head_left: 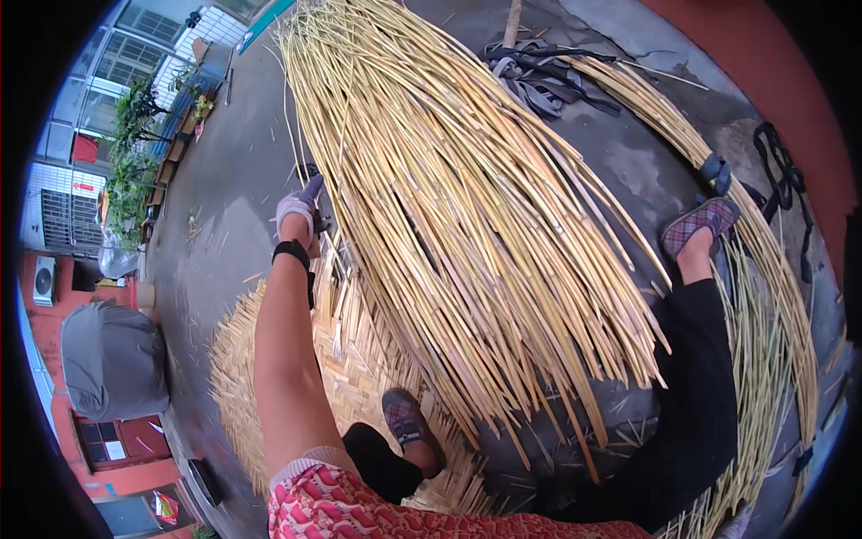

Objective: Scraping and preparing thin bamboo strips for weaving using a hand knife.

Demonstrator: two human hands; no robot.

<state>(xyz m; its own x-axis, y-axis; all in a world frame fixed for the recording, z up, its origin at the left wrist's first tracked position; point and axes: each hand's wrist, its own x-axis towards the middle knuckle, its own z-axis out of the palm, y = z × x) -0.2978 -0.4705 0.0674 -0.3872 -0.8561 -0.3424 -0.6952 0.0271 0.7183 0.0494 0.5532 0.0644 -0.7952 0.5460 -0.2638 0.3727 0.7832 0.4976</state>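
Observation:
My left hand (300, 214), in a pale lavender glove with a black band at the wrist, is at the left edge of a large bundle of long yellow cane stalks (449, 189). One finger or the thumb points up along the stalks, and the others look curled. What they hold is too small to make out. A short dark strap-like piece (308, 170) lies just beyond the fingertips. At the lower right rim a scrap of pale purple, possibly my right hand (734, 523), shows beside thin green stalks (750, 359); its fingers are hidden.
A woven split-cane mat (359, 359) lies under my left arm, with my left shoe (413, 420) on it. My right shoe (700, 225) is beside a tied stalk bundle (664, 117). Black straps (548, 76) lie beyond. A grey covered object (112, 359) stands left.

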